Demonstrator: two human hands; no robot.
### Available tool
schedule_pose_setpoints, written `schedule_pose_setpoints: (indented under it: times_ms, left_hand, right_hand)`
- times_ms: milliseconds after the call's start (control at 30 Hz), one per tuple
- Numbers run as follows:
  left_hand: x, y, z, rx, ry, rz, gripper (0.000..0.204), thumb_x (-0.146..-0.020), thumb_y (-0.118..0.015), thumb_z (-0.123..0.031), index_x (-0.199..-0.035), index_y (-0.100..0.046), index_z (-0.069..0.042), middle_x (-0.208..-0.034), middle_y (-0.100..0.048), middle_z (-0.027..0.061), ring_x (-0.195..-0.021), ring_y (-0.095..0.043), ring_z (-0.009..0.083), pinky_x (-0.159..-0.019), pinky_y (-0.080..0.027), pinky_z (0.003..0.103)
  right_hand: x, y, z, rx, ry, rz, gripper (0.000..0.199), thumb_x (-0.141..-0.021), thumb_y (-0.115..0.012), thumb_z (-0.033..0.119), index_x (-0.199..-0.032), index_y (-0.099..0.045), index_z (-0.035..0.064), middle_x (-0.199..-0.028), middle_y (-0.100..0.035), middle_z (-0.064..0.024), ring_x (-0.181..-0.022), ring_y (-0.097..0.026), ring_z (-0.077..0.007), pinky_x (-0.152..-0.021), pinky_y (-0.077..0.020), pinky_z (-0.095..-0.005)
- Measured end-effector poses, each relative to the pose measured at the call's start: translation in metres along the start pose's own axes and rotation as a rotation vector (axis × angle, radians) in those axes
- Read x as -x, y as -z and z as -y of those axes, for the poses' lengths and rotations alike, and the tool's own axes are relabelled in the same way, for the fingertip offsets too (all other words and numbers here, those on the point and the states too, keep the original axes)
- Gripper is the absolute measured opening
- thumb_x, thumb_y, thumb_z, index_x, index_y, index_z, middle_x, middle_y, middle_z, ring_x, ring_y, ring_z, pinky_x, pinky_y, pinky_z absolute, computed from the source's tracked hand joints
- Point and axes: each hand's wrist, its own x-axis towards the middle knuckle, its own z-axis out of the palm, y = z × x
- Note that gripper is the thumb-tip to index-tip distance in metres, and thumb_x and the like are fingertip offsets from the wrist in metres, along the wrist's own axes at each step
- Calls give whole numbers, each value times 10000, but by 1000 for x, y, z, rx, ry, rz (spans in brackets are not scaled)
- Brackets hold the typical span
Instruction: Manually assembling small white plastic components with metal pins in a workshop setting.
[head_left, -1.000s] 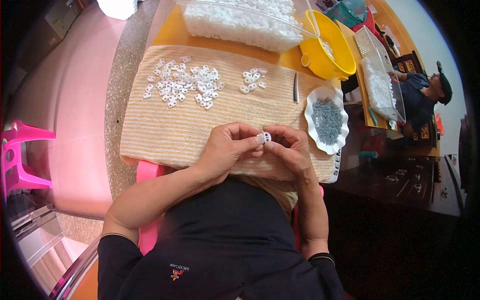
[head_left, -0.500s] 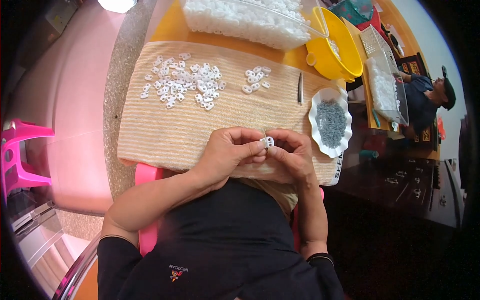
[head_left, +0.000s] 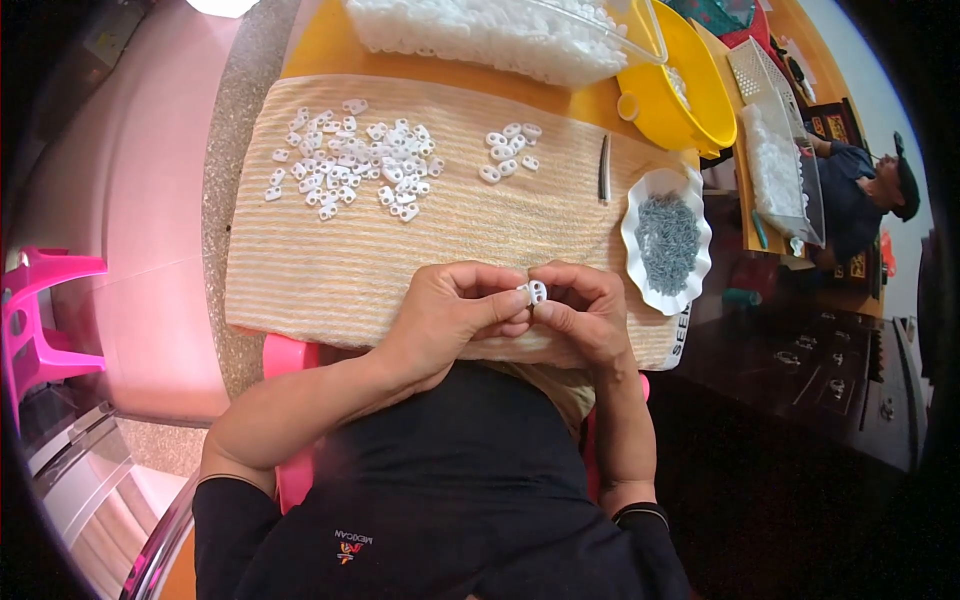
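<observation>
In front of my body, above the towel's near edge, both hands meet at a small white two-hole plastic piece [head_left: 538,292], shaped like a cord lock. My left hand [head_left: 455,315] pinches its left side between thumb and forefinger, the other fingers curled under. My right hand [head_left: 592,312] grips the right side the same way. Whether the piece has more than one part is hidden by the fingertips. A big pile of similar white pieces [head_left: 365,160] lies on the striped towel [head_left: 330,270] at left. A smaller group of rounder white pieces [head_left: 505,152] lies farther ahead.
A wavy-rimmed white dish [head_left: 636,225] at right holds small grey springs [head_left: 668,245]. Dark thin tweezers [head_left: 604,168] lie left of it. Behind stand a clear bin [head_left: 655,45] of white pieces and a yellow basin [head_left: 722,110]. Another person [head_left: 860,190] works at far right.
The view has shifted slightly, so the pile sits a little farther left. Both hands keep their pinch on the white piece, which has turned slightly between the fingertips.
</observation>
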Motion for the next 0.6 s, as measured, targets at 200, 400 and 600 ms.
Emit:
schedule_pose_setpoints:
  times_ms: [200, 400, 600]
  left_hand:
    - [0, -1, 0, 19, 27, -28, 187, -857, -665, -52, -1018, -621, 34, -894, -666, 104, -744, -664, 152, -697, -580, 260]
    - [-1, -1, 0, 0, 29, -33, 190, -853, -669, -47, -1016, -625, 40, -898, -672, 117, -750, -670, 161, -695, -580, 260]
    - [0, -1, 2, -7, 3, -33, 186, -853, -668, -45, -1010, -626, 46, -883, -674, 126, -742, -669, 162, -692, -577, 259]
  right_hand:
    - [-1, 0, -1, -12, -19, -8, 296, -779, -706, -12, -1064, -634, -40, -974, -659, -65, -892, -625, -125, -814, -500, -267]
    - [0, 1, -2, -41, -24, -1, 305, -780, -699, -24, -1076, -628, -44, -986, -664, -85, -887, -636, -139, -805, -514, -277]
    - [0, -2, -2, -54, -21, 14, 309, -782, -694, -31, -1082, -622, -51, -993, -663, -93, -894, -640, -148, -813, -520, -283]
